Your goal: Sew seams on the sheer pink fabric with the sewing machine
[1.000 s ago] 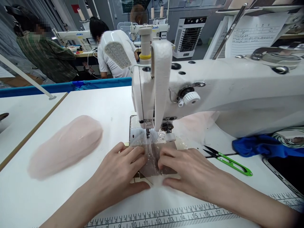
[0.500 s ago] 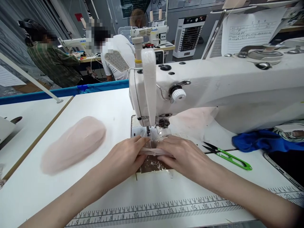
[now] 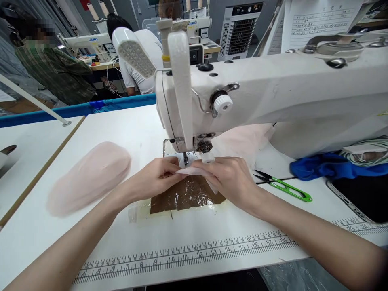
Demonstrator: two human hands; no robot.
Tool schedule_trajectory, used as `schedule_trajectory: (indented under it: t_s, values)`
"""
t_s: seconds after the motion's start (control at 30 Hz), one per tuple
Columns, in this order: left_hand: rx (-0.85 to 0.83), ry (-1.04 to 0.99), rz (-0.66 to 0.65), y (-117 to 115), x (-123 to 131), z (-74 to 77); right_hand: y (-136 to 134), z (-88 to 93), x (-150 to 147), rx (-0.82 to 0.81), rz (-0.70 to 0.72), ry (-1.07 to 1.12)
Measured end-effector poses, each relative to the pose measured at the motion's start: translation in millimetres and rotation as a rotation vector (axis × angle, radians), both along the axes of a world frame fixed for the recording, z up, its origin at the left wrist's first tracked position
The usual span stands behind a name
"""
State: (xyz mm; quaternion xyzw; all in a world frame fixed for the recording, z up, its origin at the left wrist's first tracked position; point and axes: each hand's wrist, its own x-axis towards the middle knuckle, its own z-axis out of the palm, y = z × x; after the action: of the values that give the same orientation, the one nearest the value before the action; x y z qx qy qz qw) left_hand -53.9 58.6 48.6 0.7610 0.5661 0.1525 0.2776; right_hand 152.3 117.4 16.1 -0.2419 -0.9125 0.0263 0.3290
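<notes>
Just in front of the presser foot (image 3: pixel 186 158) of a white sewing machine (image 3: pixel 257 89), a strip of sheer pale pink fabric (image 3: pixel 194 171) stretches between my two hands. My left hand (image 3: pixel 159 173) pinches its left end, thumb and fingers together. On the other side my right hand (image 3: pixel 232 176) grips the fabric with curled fingers, and a small corner hangs below them. More of the sheer pink cloth (image 3: pixel 242 141) lies behind the needle area, under the machine arm. Beneath my hands is a brown plate covered in clear tape (image 3: pixel 188 196).
Left on the white table lies a folded pale pink piece (image 3: pixel 91 178). Green thread snips (image 3: pixel 285 188), a blue cloth (image 3: pixel 321 171) and a phone (image 3: pixel 360 198) are at the right. A printed ruler (image 3: pixel 188 256) runs along the front edge. Two people sit at machines beyond.
My hands have lifted and drawn apart slightly from lying flat by the needle, now holding the fabric strip between them. More of the brown plate shows. The camera view has shifted.
</notes>
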Motion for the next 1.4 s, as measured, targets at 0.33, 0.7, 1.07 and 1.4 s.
schedule_trajectory:
  t_s: [0.33, 0.7, 1.07, 1.4]
  values:
    - [0.767, 0.386, -0.114, -37.0, 16.0, -38.2, -10.9, -2.2, 7.9, 0.066, 0.222, -0.171]
    - [0.74, 0.442, -0.069, -47.5, 16.9, -45.4, -11.5, -1.6, 6.1, 0.077, 0.229, -0.197]
    - [0.723, 0.431, -0.049, -34.2, 12.5, -46.2, -2.3, -8.7, 1.8, 0.129, 0.194, -0.184]
    - [0.74, 0.494, -0.044, -18.6, 4.6, -47.6, 13.2, -15.7, -5.0, 0.26, 0.112, -0.245]
